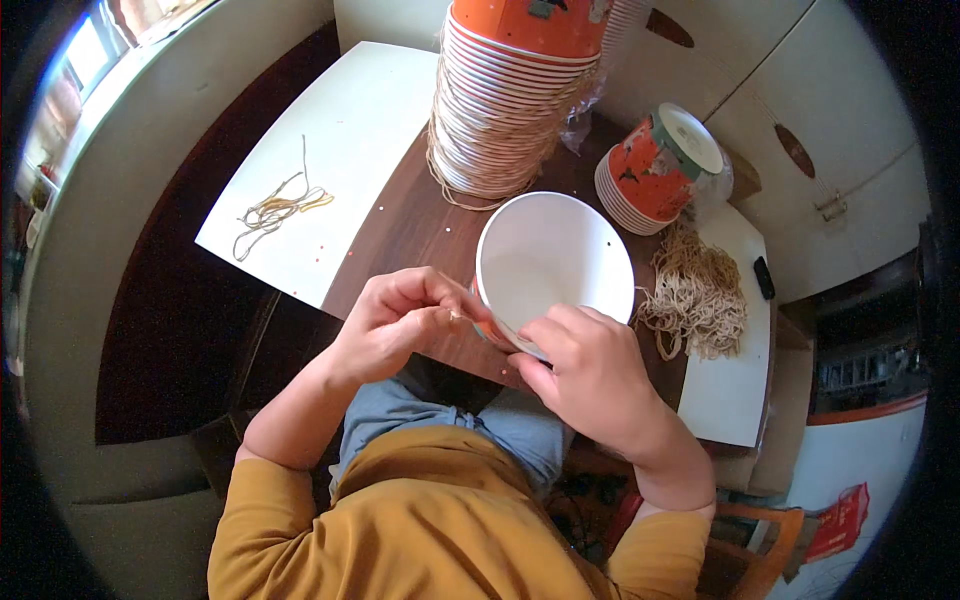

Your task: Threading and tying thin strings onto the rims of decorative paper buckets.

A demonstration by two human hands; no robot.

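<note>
A large paper bucket (556,250), white inside with an orange printed outside, stands tilted toward me at the table's near edge. My right hand (590,362) is closed on its near rim, thumb on the outside and fingers over the edge. Just left of the rim, my left hand (405,318) pinches a small pale end of cord (456,315) between thumb and forefinger. The cord's path between the two hands is mostly hidden by my fingers.
A tall stack of nested buckets (500,120) draped with cords stands behind. A shorter upside-down stack (650,170) is at right, beside a heap of beige cords (700,300) and a small black object (764,278). Loose cords (275,210) lie on the white panel at left.
</note>
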